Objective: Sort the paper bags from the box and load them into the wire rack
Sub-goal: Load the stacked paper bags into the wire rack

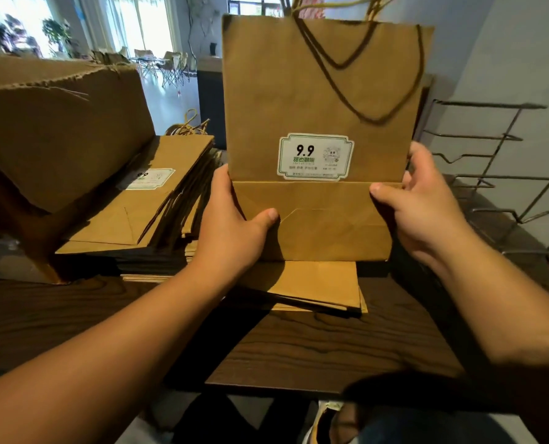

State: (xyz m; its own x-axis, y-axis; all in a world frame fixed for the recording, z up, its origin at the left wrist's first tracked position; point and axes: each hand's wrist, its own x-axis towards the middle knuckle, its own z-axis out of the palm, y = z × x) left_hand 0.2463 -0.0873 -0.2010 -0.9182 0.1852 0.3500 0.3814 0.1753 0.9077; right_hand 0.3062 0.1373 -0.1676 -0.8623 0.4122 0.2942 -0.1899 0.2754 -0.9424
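Note:
I hold a flat brown paper bag [318, 100] upright in front of me, its white "9.9" label facing me and its cord handles hanging down the front. My left hand [234, 225] grips its lower left edge, thumb on the folded bottom flap. My right hand [423, 200] grips the lower right edge, thumb on the front. Under the bag lies a small stack of flat bags [315, 286]. A larger pile of bags [151, 206] lies to the left, beside the cardboard box [52, 133]. The wire rack [497, 174] stands at the right with nothing in its slots.
All of this sits on a dark wood-grain table [299, 350]. A white wall rises behind the rack. Folding chairs [167, 67] and plants stand far back in the bright room. My legs and a shoe show below the table's front edge.

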